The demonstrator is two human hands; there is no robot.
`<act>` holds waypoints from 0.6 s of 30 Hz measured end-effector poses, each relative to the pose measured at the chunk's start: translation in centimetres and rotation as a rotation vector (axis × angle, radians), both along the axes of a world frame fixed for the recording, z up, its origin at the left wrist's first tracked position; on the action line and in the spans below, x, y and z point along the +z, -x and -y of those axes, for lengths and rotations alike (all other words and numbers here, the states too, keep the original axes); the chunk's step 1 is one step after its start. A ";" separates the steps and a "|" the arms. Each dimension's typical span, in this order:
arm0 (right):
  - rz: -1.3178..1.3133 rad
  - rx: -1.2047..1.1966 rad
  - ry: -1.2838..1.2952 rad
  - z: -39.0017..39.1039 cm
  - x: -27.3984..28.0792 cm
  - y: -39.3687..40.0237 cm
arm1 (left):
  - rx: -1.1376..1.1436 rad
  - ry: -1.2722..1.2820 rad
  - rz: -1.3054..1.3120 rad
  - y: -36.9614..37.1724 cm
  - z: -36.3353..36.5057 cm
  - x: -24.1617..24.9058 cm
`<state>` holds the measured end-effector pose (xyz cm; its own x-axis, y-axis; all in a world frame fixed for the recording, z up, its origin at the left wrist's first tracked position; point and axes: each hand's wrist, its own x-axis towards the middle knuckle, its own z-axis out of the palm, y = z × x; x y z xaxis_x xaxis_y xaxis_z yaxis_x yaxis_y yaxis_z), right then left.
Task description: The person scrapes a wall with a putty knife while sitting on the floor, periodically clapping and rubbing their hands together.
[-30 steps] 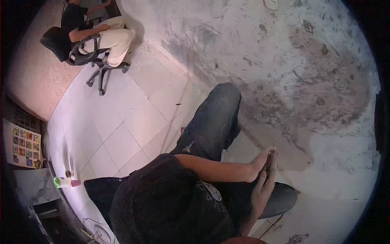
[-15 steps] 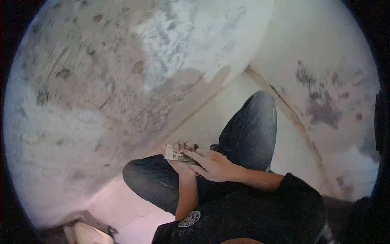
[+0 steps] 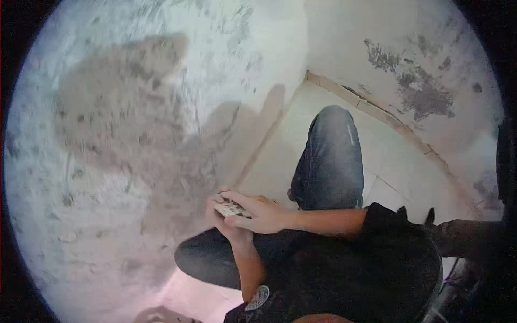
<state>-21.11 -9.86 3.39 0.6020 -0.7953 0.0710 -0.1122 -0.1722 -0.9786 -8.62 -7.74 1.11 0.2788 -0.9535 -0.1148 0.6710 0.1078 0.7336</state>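
Stained wall (image 3: 124,124) fills left side. Floor (image 3: 274,161) opens between wall and raised knee (image 3: 331,151). Right hand (image 3: 265,214) meets left hand (image 3: 230,230), right fingers curled round small patterned pack (image 3: 231,210) between hands; left fingers partly hidden.

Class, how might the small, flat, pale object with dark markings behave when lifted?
The object seems light, fitting between the left hand and right hand. Its straight edge suggests stiffness, though its material is unclear. Being flat, it probably won't roll.

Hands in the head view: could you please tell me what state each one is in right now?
Left hand: closed, holding a small patterned object.
Right hand: closed on the same object.
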 end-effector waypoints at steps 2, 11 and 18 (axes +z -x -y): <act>0.204 -0.110 -0.142 2.5 -0.2 1.2 | 0.159 -0.154 0.515 2.0 2.1 2.6; 0.457 -1.093 -0.086 23.3 -6.1 3.2 | 0.990 0.382 1.774 -6.5 13.4 10.0; 0.299 -1.264 -0.173 28.6 -6.9 4.1 | 1.337 0.287 2.323 -12.8 17.8 10.8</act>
